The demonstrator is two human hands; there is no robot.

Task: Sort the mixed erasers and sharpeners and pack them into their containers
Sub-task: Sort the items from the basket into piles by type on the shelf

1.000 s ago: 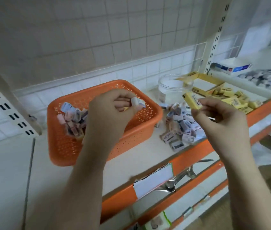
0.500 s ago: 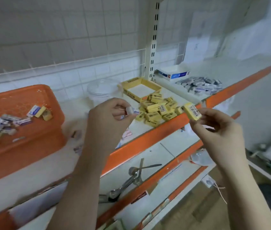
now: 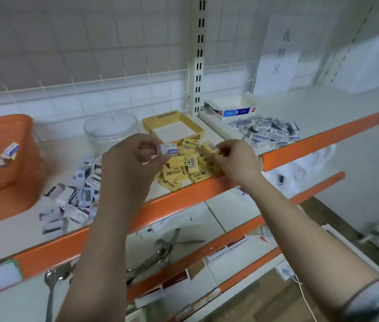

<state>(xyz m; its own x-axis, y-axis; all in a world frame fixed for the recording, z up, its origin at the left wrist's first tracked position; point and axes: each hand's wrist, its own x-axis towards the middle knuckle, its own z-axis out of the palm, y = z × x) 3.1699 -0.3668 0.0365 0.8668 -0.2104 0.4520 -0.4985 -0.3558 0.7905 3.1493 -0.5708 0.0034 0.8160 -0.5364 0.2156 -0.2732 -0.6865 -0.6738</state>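
My left hand (image 3: 132, 159) pinches a small white eraser with a blue label (image 3: 167, 148) above the shelf. My right hand (image 3: 237, 160) pinches a yellow eraser (image 3: 210, 147) right over a pile of yellow erasers (image 3: 184, 169) on the shelf's front edge. Behind the pile sits an open yellow box (image 3: 174, 129), empty inside. A heap of white and blue erasers (image 3: 267, 132) lies to the right, in front of a white and blue box (image 3: 229, 108). Loose sharpeners (image 3: 77, 198) are scattered left of my left arm.
An orange basket (image 3: 5, 173) at the far left holds several mixed pieces. A clear round jar (image 3: 110, 129) stands behind my left hand. The shelf has an orange front lip (image 3: 184, 201). Lower shelves hold spoons (image 3: 51, 280), scissors (image 3: 179, 240) and labels.
The view has swung right, away from the basket. My right hand has carried the yellow eraser down onto the yellow pile. My left hand still holds the white eraser.
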